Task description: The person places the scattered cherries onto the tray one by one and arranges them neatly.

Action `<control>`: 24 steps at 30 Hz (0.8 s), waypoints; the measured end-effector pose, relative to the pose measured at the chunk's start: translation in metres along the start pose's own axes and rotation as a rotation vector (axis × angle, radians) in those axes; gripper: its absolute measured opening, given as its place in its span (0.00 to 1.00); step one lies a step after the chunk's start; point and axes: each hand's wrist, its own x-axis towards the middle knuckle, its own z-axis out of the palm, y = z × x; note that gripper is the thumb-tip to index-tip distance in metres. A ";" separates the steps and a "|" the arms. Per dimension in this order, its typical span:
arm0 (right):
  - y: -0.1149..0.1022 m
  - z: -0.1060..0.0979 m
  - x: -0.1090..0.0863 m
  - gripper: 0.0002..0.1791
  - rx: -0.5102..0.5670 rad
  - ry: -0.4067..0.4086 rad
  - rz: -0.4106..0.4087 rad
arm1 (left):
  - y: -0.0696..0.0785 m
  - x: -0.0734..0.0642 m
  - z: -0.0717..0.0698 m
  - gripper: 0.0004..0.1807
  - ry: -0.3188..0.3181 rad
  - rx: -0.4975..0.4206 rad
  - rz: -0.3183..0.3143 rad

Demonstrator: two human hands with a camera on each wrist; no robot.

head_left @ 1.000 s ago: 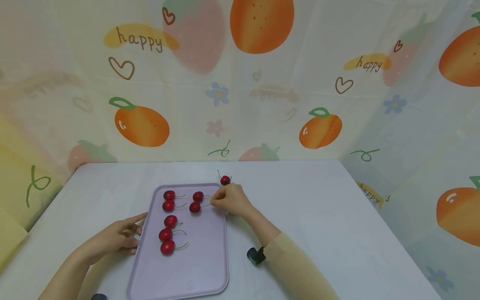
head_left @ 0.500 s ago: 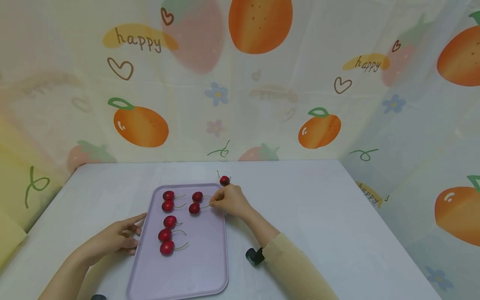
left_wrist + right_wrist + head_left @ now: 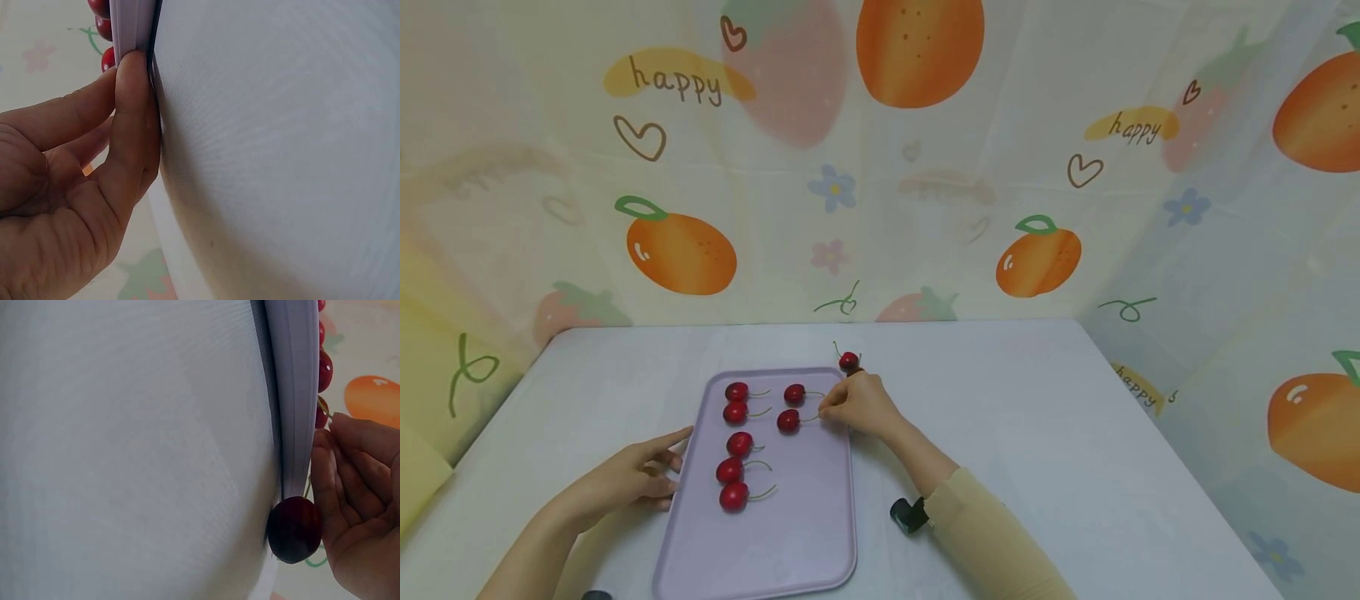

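A lilac tray [image 3: 790, 533] lies on the table with red cherries on it. Several cherries form a column on its left side, among them a front cherry [image 3: 733, 497]. To the right of the column, two more lie one behind the other: a rear cherry [image 3: 794, 394] and a nearer cherry [image 3: 787, 422]. My right hand [image 3: 861, 404] pinches the nearer one's thin green stem [image 3: 323, 405] between thumb and forefinger. My left hand [image 3: 625, 479] rests against the tray's left edge, its fingertips [image 3: 132, 65] touching the side wall in the left wrist view.
Just beyond the tray's far right corner sits another cherry [image 3: 848, 361] on the white table [image 3: 1000, 433]. A fruit-printed cloth [image 3: 917, 233] hangs behind the table. A small black device [image 3: 910, 515] is at the right wrist.
The nearer cherry of the right-hand pair has shifted slightly toward the front with my right hand on its stem, so a gap now separates the two. My left hand stays at the tray edge.
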 end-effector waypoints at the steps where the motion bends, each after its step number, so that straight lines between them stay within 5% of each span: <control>1: 0.000 0.000 0.000 0.03 -0.001 0.001 0.000 | 0.000 0.000 0.000 0.44 0.000 0.000 0.000; 24: 0.001 -0.001 -0.001 0.03 0.022 0.005 0.015 | 0.000 0.000 0.000 0.44 0.000 0.008 -0.002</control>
